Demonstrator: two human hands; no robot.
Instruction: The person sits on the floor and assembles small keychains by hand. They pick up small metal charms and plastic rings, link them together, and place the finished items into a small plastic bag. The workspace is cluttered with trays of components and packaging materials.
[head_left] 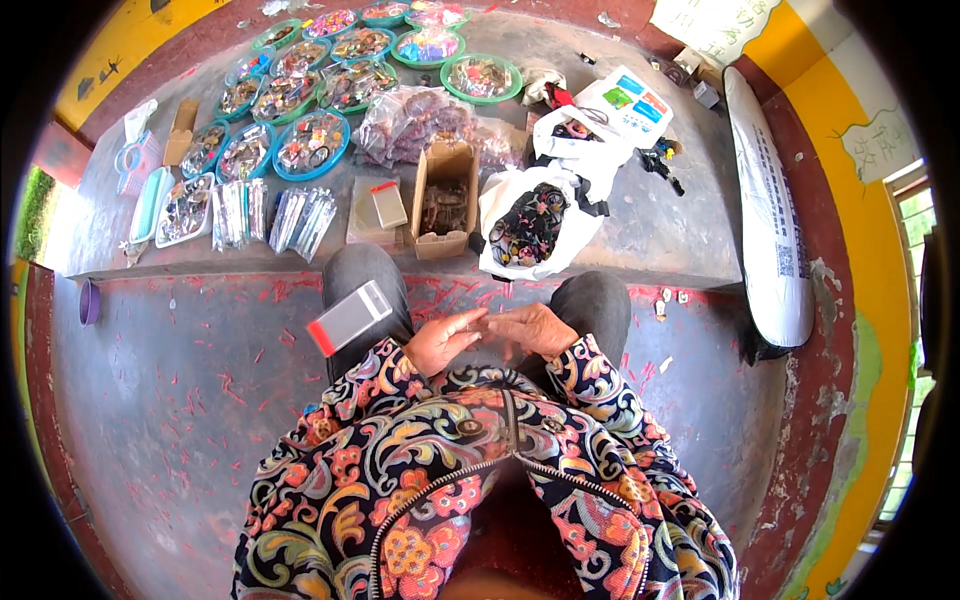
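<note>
My left hand (445, 340) and my right hand (535, 329) meet at the fingertips above my lap, between my knees. Both have their fingers stretched out, and I see nothing held in either. A clear flat packet (352, 317) with a red end rests on my left thigh, beside the left hand. On the raised grey ledge ahead, an open cardboard box (445, 242) holds small dark pieces. To its right sits a white bag (556, 262), open, with black and coloured small items inside. Left of the box, a similar red-edged packet (388, 204) lies on a clear flat case (364, 222).
Blue and green round trays (343, 138) of small packed items crowd the ledge's far left. Rows of clear packets (238, 212) lie near its front edge. A large bag of purplish packets (415, 125) sits mid-ledge. A long white board-like object (765, 220) leans right. Red scraps litter the floor.
</note>
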